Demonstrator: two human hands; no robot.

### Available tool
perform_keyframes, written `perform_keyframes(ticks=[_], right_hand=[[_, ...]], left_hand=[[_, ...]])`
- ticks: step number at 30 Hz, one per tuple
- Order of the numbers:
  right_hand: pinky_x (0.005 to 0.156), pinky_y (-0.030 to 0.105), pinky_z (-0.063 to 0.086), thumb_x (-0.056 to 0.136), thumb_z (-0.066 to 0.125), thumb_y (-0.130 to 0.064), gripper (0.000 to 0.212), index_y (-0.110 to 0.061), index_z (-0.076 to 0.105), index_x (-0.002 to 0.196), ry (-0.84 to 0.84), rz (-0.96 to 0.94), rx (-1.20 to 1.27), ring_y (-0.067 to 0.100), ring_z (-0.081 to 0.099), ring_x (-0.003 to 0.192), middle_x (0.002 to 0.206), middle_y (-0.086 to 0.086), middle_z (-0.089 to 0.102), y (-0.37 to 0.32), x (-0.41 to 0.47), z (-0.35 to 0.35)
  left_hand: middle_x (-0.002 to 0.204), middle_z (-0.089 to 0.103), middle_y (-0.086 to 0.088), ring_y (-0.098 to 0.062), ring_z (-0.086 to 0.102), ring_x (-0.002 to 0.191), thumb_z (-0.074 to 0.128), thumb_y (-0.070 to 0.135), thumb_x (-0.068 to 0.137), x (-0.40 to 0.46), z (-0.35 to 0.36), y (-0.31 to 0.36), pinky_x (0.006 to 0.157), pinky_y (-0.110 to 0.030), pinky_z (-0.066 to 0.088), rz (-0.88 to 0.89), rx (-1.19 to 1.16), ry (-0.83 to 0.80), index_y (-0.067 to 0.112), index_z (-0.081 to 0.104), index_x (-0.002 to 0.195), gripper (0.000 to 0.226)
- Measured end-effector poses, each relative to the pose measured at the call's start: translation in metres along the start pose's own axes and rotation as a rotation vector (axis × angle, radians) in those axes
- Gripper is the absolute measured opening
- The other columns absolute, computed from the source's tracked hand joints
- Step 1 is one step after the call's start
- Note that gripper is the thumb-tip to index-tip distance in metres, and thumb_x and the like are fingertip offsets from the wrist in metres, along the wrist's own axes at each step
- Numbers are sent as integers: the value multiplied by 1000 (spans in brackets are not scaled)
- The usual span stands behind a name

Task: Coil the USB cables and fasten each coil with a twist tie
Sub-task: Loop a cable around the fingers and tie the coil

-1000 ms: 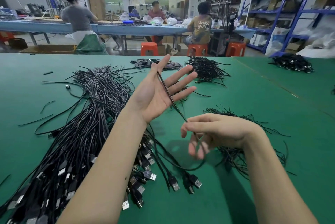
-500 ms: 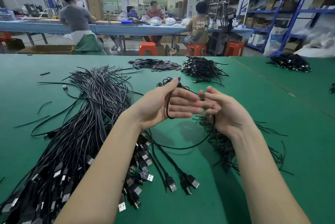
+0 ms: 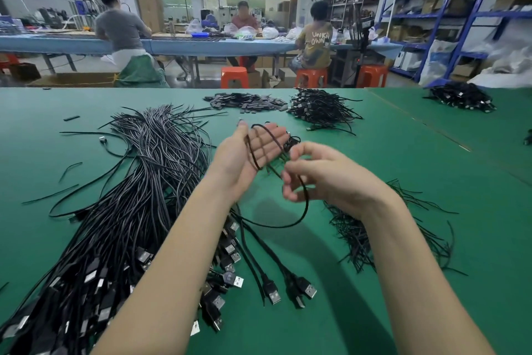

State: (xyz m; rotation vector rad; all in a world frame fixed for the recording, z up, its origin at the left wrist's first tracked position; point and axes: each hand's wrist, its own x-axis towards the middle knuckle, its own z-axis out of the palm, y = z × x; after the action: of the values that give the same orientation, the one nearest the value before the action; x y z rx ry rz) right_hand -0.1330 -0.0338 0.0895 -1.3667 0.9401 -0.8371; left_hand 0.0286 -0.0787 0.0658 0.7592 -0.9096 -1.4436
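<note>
Green felt-like surface (image 3: 374, 153) carries all the stock.

Head view, the only one:
- Left hand (image 3: 253, 153) raised palm-up, fingers (image 3: 273, 139) straight and together, released. Black USB cable (image 3: 302, 210) loops round the palm and fingers; the hand appears to serve as a former, so that each turn comes out alike.
- Right hand (image 3: 325, 176) just right of the left, fingers curled on the same cable, pinching it and apparently guiding it. Motion blur here; exact contact hard to read.
- Below the hands the cable hangs in a slack bow and runs down toward the plugs (image 3: 299, 291) lying near, between the forearms. Judgement: coil only begun, much of the length still unwound.
- Large bundle of uncoiled cables (image 3: 123, 210) lies left, plug ends near, so the next one can be drawn by its plug.
- Pile of thin black twist ties (image 3: 374, 233) sits right, under the right forearm, within reach for fastening.
- Far centre: pile of finished coils (image 3: 319, 110), apparently tied, with a heap of small dark flat pieces (image 3: 244, 101) to its left; identity not clear. Another dark pile (image 3: 460, 95) far right.
- Beyond the surface, people sit at a blue bench (image 3: 72, 44) on orange stools.

Next: more turns, then a tie.
</note>
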Motion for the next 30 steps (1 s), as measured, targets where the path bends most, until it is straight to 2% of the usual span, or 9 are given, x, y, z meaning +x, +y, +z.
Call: perform_keyframes(ticks=[3,5,7,11,15,20,24,27,30], right_hand=[[68,34,57,103,56,-25,16,-13,46,100,-192,238,-46,22,65,67,68,6,59,17,-1,-9],[63,31,57,100,58,-42,32,-12,50,104,-176,385,-93,17,62,60,62,2,56,30,2,-13],[54,25,55,96,62,-46,37,-12,54,106,-72,441,-57,10,55,49,55,-3,49,41,8,-16],[35,14,31,97,65,-15,12,-11,58,105,192,266,71,4,42,44,61,-4,48,42,18,-18],[34,15,25,91,56,6,24,-14,52,105,364,30,267,5,43,44,79,2,53,20,18,-16],[44,18,45,90,60,5,24,-17,52,98,427,-120,260,10,55,51,80,3,57,6,14,-11],[50,21,52,92,54,9,23,-13,49,97,354,-129,254,11,56,50,77,7,58,2,14,3],[49,22,52,96,54,8,20,-12,50,96,233,-51,185,12,56,49,74,7,56,7,12,6],[52,24,53,97,59,2,17,-13,52,96,28,2,83,16,58,55,75,4,58,19,8,1]], left_hand=[[116,72,-18,-26,72,104,20,33,110,-8,-2,12,86,-29,60,-40,-298,-116,-7,61,118,58],[112,73,-16,-25,72,102,23,31,110,-12,0,16,85,-29,60,-52,-355,-168,-6,70,111,59],[101,76,-10,-22,75,93,28,30,109,-15,1,18,77,-27,61,-78,-295,-207,0,77,98,60],[79,77,-2,-15,75,70,33,35,107,-20,-1,15,58,-22,58,-159,26,-288,10,81,84,59],[99,76,-15,-25,75,90,27,44,107,-19,-2,8,70,-25,60,-238,427,-419,7,79,96,65],[107,75,-16,-25,72,103,26,42,109,-13,3,-4,87,-29,59,-227,564,-332,4,71,110,59],[93,77,-4,-15,72,90,29,36,109,-9,8,-9,90,-27,57,-58,595,-166,4,70,108,51],[101,75,-9,-16,73,95,25,35,110,-7,9,-6,87,-26,58,37,376,1,4,65,112,51],[113,72,-17,-23,72,102,19,35,110,-6,3,4,84,-27,59,8,40,-8,-3,63,113,58]])
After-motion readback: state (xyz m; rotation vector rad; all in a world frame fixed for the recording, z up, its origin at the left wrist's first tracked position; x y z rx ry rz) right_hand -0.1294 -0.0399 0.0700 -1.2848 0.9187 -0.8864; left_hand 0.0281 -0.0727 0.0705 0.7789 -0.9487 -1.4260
